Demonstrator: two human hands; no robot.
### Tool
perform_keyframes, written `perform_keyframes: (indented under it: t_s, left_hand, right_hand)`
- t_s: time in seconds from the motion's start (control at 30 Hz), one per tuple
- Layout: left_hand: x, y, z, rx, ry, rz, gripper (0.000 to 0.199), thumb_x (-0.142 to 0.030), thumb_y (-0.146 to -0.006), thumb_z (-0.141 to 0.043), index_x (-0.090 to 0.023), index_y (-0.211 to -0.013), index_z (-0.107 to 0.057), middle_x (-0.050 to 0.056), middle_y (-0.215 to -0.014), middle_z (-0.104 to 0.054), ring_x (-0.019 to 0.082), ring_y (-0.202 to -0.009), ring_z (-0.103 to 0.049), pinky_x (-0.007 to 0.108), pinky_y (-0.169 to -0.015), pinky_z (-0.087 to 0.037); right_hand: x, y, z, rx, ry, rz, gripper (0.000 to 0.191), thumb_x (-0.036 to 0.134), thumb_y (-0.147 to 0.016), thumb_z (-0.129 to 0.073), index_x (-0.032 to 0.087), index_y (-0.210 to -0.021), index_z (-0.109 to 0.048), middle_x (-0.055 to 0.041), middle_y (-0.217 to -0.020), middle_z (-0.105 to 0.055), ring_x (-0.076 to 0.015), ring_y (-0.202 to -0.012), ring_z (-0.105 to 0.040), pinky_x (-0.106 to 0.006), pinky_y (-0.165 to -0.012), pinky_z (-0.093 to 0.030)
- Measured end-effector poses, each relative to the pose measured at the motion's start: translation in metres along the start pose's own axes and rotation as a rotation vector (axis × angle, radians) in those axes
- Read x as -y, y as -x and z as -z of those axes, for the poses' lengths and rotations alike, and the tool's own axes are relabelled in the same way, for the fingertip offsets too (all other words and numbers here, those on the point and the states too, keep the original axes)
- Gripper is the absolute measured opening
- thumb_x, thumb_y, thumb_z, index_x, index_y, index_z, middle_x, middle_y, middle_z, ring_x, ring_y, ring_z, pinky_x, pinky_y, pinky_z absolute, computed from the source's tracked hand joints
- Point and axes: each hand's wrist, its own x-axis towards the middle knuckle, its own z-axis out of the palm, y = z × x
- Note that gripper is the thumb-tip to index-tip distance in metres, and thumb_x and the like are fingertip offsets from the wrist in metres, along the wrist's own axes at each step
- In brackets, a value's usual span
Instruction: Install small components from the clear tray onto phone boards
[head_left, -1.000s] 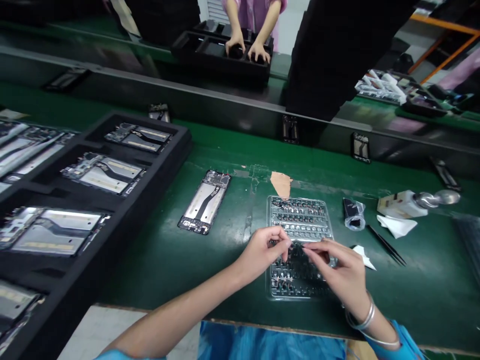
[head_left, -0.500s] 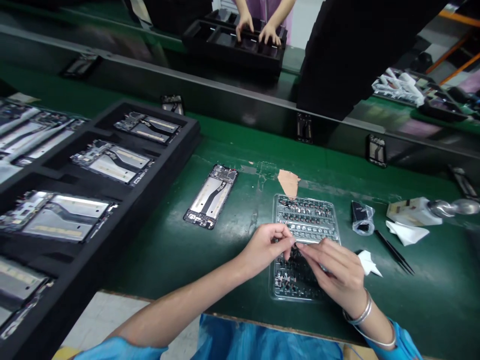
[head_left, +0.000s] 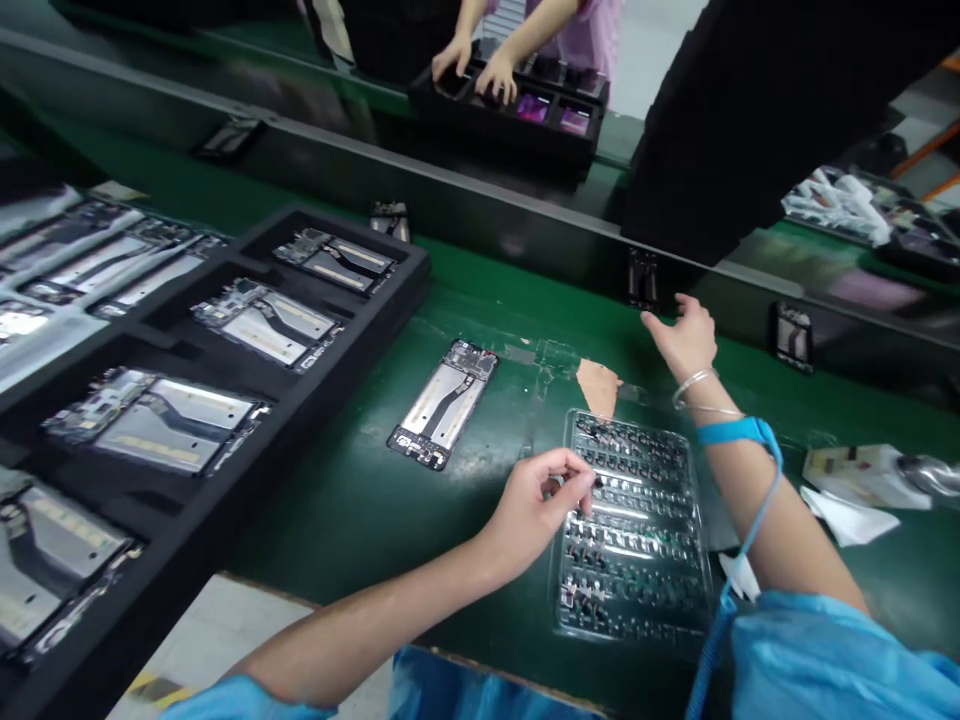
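Note:
My left hand (head_left: 541, 500) rests over the left edge of a clear plastic blister tray (head_left: 559, 590), its fingertips pinched together above rows of tiny dark components. Whether those fingers hold a part is hidden. My right hand (head_left: 682, 340) is raised beyond the tray with its fingers apart and holding nothing, nearest a small phone frame (head_left: 643, 278) standing at the conveyor's side rail. A blue strap (head_left: 739, 430) and thin bangles circle my right wrist. A phone mid-frame (head_left: 442, 405) lies on the green mat left of the tray.
A black foam tray (head_left: 352, 370) holding several phone mid-frames fills the left side. A tan tape patch (head_left: 598, 387) marks the mat. White cloth (head_left: 847, 517) lies at right. Beyond a metal rail (head_left: 450, 170), a co-worker's hands (head_left: 476, 70) work at a black tray (head_left: 510, 135).
My right hand has left the blister tray and moved up and away over the mat, fingers spread. My left hand stays at the tray. The view has turned, shifting everything slightly right and down.

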Motion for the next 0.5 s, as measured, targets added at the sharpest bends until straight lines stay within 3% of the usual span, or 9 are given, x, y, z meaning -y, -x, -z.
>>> perform_keyframes:
  t_s: [0.17,0.33,0.5]
  left_hand:
    - [0.0,-0.004,0.004,-0.03,0.076,0.029,0.017,-0.025,-0.086,-0.05,-0.014,-0.073,-0.054,-0.001,-0.064,-0.055,0.009,-0.062,-0.05,0.022,-0.064,-0.038]
    - [-0.004,-0.007,0.009,-0.057,0.083,0.038,0.016,-0.022,-0.086,-0.05,-0.013,-0.073,-0.054,0.0,-0.064,-0.056,0.009,-0.062,-0.049,0.022,-0.063,-0.037]
    - [-0.003,-0.009,0.01,-0.052,0.08,0.059,0.018,-0.023,-0.086,-0.051,-0.013,-0.071,-0.054,-0.001,-0.063,-0.056,0.008,-0.061,-0.048,0.021,-0.062,-0.036]
  right_hand:
    - [0.011,-0.048,-0.045,0.025,0.08,-0.135,0.076,0.051,-0.067,-0.067,0.002,-0.121,-0.048,-0.0294,-0.116,-0.052,-0.043,-0.112,-0.044,-0.054,-0.086,-0.033]
    - [0.011,-0.061,-0.069,-0.012,0.115,-0.112,0.067,0.05,-0.068,-0.065,0.005,-0.116,-0.049,-0.0278,-0.115,-0.053,-0.0424,-0.113,-0.04,-0.054,-0.089,-0.027]
    - [0.011,-0.066,-0.069,-0.062,0.079,-0.081,0.052,0.037,-0.073,-0.06,0.01,-0.116,-0.049,-0.0238,-0.108,-0.058,-0.0404,-0.113,-0.041,-0.054,-0.087,-0.03]
